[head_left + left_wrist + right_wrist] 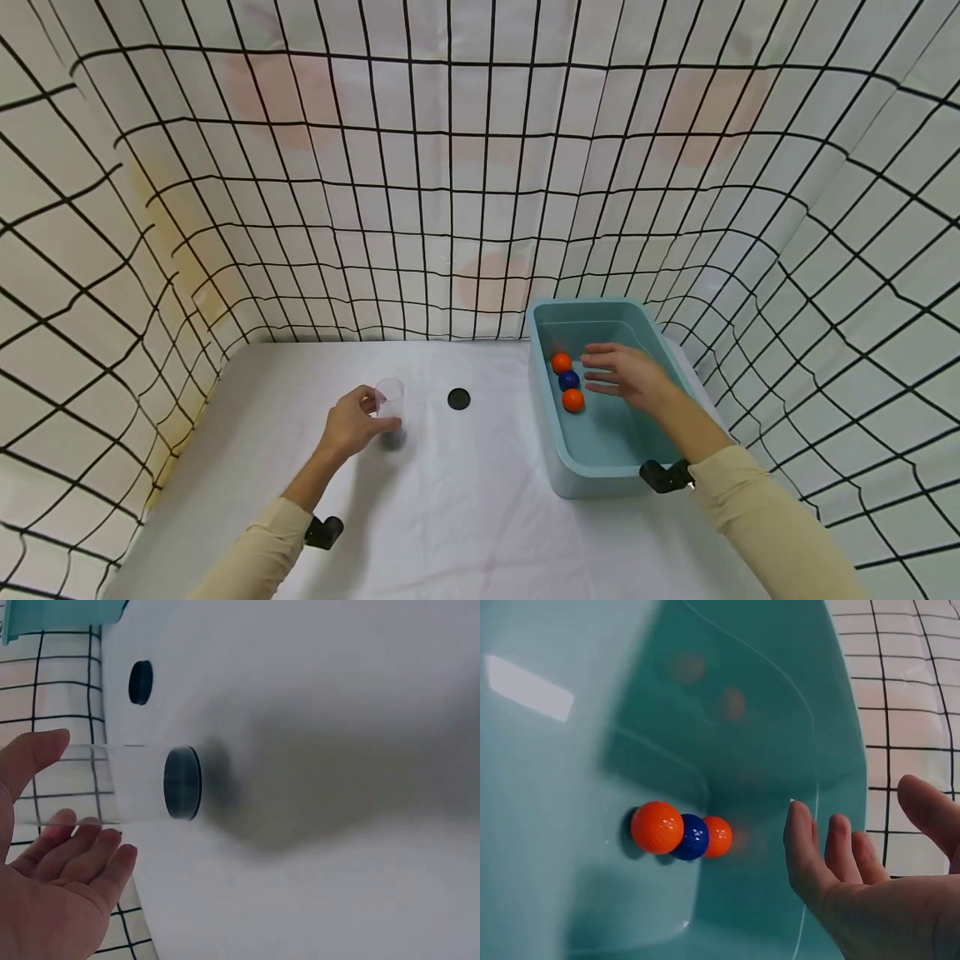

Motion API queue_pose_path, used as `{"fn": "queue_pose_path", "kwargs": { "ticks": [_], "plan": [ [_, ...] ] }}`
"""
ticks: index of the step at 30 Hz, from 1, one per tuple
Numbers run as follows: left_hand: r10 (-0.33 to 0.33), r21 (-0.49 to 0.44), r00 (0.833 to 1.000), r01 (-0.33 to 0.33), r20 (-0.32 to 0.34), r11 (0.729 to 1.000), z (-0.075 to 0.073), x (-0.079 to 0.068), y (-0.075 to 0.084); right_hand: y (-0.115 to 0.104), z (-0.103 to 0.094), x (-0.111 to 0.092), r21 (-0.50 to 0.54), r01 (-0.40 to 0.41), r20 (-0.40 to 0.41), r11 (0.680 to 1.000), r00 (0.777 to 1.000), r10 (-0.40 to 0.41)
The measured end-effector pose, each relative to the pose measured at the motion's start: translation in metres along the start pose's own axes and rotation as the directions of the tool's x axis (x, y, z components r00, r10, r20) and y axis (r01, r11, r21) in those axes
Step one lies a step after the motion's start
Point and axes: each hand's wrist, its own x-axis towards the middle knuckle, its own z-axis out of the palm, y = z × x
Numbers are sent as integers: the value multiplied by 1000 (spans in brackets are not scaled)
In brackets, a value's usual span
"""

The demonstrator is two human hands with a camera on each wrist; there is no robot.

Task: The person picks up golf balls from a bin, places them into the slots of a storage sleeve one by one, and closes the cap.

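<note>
My left hand (351, 425) holds a clear plastic tube (390, 400) upright between thumb and fingers, over the left part of the table. A dark round base (182, 783) closes the tube's lower end, and no contents show inside. Beside it lies a black disc-shaped cap (459, 398). Over the teal bin (607, 472) is my right hand (626, 379), its fingers spread apart with nothing between them. Left of those fingers, a row of balls rests on the bin floor: an orange ball (657, 827), a dark blue ball (691, 838) and another orange ball (718, 837).
A white cloth (465, 517) covers the table. Black netting (487, 192) stands along the back and both sides, with pale sheeting behind it. The bin takes up the right side of the table, near the netting.
</note>
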Motion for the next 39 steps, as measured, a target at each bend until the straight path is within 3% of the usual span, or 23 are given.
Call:
{"fn": "queue_pose_path", "kwargs": {
  "ticks": [11,23,31,36,39],
  "plan": [
    [85,-4,996,-85,-7,996,-14,-3,28,-12,-6,8,109,-17,-25,994,999,20],
    [142,-10,989,-142,41,990,-29,-9,56,-21,-11,35,-7,-64,12,998,998,64],
    [173,2,983,-173,67,985,-27,-13,57,-11,-13,64,-113,-193,4,975,981,194],
    [197,23,978,-199,69,980,-23,-12,54,4,-11,79,-144,-291,-35,946,957,289],
    [200,33,978,-203,62,979,-22,-12,53,16,-11,87,-157,-309,-53,938,951,304]
  ]
}}
